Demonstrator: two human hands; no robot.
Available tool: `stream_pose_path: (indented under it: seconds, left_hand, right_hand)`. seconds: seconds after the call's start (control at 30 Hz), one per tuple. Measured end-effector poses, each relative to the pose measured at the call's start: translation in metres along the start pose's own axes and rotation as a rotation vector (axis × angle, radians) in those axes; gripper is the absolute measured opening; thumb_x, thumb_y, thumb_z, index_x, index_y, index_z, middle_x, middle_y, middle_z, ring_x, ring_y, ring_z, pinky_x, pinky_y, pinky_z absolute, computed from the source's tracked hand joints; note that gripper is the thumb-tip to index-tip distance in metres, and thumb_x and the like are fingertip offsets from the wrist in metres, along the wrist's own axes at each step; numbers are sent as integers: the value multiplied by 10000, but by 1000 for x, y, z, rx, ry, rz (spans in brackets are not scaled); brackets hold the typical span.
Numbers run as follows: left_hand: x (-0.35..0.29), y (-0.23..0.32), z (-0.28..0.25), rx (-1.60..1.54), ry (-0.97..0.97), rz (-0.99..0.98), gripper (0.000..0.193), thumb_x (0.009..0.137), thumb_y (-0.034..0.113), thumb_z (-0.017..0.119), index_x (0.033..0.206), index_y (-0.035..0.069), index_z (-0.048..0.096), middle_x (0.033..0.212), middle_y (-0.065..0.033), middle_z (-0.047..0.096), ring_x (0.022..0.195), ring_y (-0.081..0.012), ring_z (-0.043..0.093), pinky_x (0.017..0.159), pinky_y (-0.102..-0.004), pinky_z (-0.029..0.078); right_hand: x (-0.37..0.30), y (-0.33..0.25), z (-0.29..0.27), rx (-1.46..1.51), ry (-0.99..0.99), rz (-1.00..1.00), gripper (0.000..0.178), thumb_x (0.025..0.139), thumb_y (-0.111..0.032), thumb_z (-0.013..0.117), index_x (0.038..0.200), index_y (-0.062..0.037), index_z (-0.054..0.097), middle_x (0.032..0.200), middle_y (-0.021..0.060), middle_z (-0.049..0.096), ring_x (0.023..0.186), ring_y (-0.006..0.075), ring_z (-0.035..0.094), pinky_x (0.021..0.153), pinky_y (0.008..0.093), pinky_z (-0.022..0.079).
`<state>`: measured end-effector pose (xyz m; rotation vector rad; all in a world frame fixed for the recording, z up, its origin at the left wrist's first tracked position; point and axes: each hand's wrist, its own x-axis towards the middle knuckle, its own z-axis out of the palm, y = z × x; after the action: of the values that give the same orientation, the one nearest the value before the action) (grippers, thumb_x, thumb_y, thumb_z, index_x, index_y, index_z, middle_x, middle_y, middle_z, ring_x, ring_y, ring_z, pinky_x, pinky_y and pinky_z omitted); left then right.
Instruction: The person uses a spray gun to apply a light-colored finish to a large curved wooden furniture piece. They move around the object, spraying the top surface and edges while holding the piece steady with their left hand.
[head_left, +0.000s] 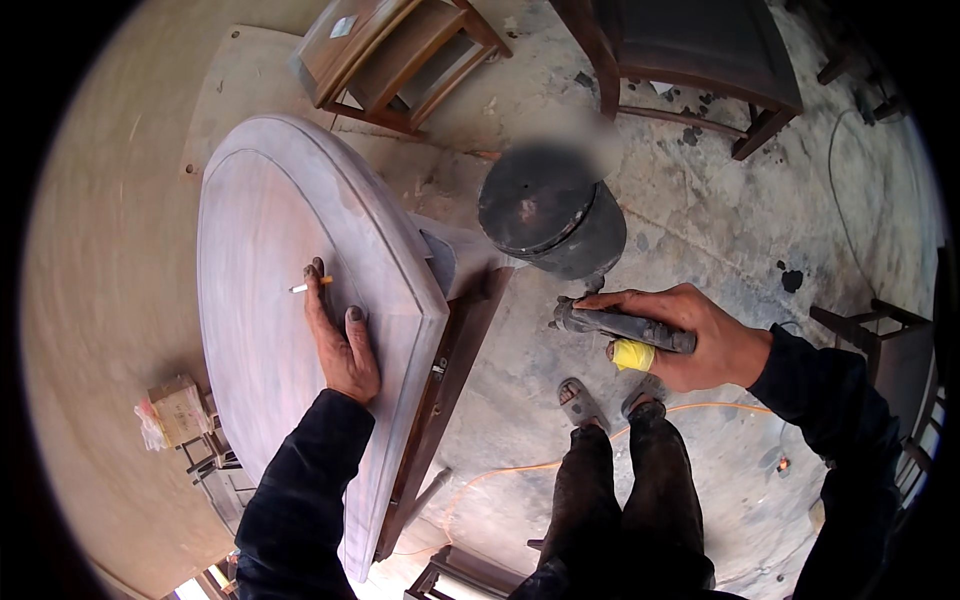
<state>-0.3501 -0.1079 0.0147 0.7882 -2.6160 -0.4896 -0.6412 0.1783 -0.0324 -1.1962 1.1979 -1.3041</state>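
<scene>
Dust-caked dark trousers (625,500) below. Left hand (342,345) flat, open, on oval grey-dusted wooden tabletop (270,260), white cigarette (310,287) between fingers. Right hand (700,345) clenched around round black disc sander (555,215), lifted off. Sanding paused, seemingly; bringing disc back onto wood next.

The floor (700,230) is grey concrete with dark spots and dust. An orange cord (500,470) lies across it. Far off stand 2 brown wooden chairs (400,55). On the right is more dark wooden furniture (880,350), maybe another chair.
</scene>
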Motion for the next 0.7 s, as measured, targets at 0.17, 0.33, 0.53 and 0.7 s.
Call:
stream_pose_path:
  seconds: [0.17,0.33,0.53,0.7]
  left_hand:
    - [0,-3,-1,2,-9,-1,628,1044,196,423,1559,-58,166,1593,-263,264,1496,-369,248,1224,-430,171]
    - [1,-2,0,-1,-7,14,630,1053,222,412,1559,-60,164,1593,-262,263,1498,-364,243,1225,-429,170]
    - [-1,1,-3,19,-9,-1,638,1065,264,402,1564,-55,165,1597,-253,263,1494,-351,253,1223,-422,173]
    - [0,3,1,78,-14,-10,644,1071,297,394,1569,-42,166,1598,-235,274,1491,-339,261,1222,-416,176]
  right_hand:
    - [-3,0,-5,-20,48,149,512,878,-25,693,1377,-35,578,1113,166,722,898,110,660,811,272,531]
    - [-21,-1,-4,-75,193,83,520,882,-33,702,1385,-35,569,1074,164,728,858,80,633,776,270,529]
    - [-40,25,14,-39,275,42,516,884,-37,706,1383,-38,572,1108,168,724,885,113,677,785,275,534]
    - [-64,43,27,27,206,130,511,887,-44,706,1381,-48,576,1194,177,706,996,214,719,854,308,549]
